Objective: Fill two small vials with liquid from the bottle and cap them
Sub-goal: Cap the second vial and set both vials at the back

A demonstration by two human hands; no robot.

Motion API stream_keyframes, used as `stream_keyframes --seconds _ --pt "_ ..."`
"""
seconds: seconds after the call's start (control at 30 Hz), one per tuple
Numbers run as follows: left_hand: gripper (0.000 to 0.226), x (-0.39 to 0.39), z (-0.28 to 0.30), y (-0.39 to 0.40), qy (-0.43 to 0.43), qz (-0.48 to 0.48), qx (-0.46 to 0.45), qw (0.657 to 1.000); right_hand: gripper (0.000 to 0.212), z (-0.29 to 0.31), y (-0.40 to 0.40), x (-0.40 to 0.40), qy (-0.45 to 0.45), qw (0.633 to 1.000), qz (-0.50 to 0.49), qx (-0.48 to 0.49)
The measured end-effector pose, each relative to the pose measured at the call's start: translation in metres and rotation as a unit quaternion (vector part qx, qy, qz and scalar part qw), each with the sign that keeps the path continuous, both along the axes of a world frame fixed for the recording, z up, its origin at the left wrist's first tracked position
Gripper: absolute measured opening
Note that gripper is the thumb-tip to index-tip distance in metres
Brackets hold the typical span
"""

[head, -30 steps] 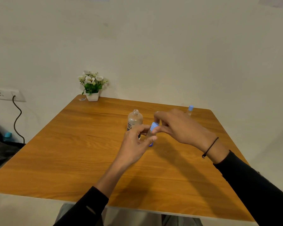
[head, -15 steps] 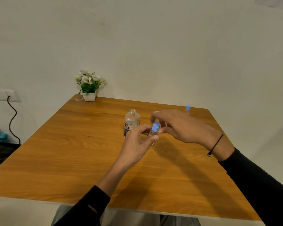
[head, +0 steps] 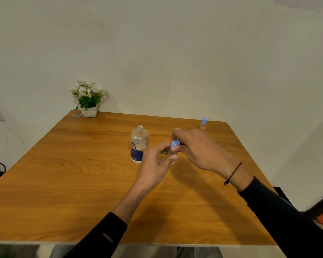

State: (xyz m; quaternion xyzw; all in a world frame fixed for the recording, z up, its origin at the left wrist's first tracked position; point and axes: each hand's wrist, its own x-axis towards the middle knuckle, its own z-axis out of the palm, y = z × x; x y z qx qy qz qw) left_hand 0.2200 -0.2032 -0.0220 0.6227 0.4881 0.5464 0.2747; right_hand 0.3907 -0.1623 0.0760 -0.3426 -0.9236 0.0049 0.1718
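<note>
A small vial (head: 170, 154) is sitting mid-table, pinched by the left hand (head: 154, 168), whose fingers are curling round its body. The right hand (head: 198, 149) is arching over, fingers gripping its blue cap (head: 175, 144). The open bottle (head: 139, 145) is standing at nine o'clock, a capped second vial (head: 203, 124) at one o'clock on the table (head: 63, 174).

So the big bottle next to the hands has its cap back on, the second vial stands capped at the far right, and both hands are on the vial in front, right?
Not quite: the head view shows the bottle uncapped, its neck open. The rest holds: the second vial stands capped at the far right, and the left hand and right hand are on the vial in front.
</note>
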Motion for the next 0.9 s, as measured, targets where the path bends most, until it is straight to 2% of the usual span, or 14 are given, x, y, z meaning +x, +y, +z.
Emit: stream_keyframes --seconds 0.1,0.23,0.37,0.5,0.73,0.9 --pt "0.028 0.014 0.0 0.016 -0.008 -0.022 -0.006 1.0 0.017 -0.017 0.006 0.014 0.1 0.992 -0.047 -0.058" --pt "0.03 0.042 -0.005 0.045 -0.015 -0.02 -0.014 1.0 0.039 -0.042 0.017 0.039 0.198 0.962 -0.123 -0.14" --pt "0.042 0.083 -0.011 0.076 -0.046 -0.028 -0.034 0.998 0.022 -0.069 0.037 0.068 0.299 0.928 -0.169 -0.142" --pt "0.079 0.107 -0.013 0.11 -0.022 -0.1 -0.088 0.991 0.02 -0.083 0.062 0.098 0.313 0.911 -0.241 -0.121" --pt "0.052 0.096 -0.017 0.17 0.003 -0.005 -0.126 0.992 0.02 -0.095 0.113 0.129 0.277 0.902 -0.319 -0.092" --pt "0.066 0.098 -0.024 0.215 0.048 0.013 -0.134 0.99 0.019 -0.11 0.152 0.128 0.286 0.891 -0.338 -0.093"
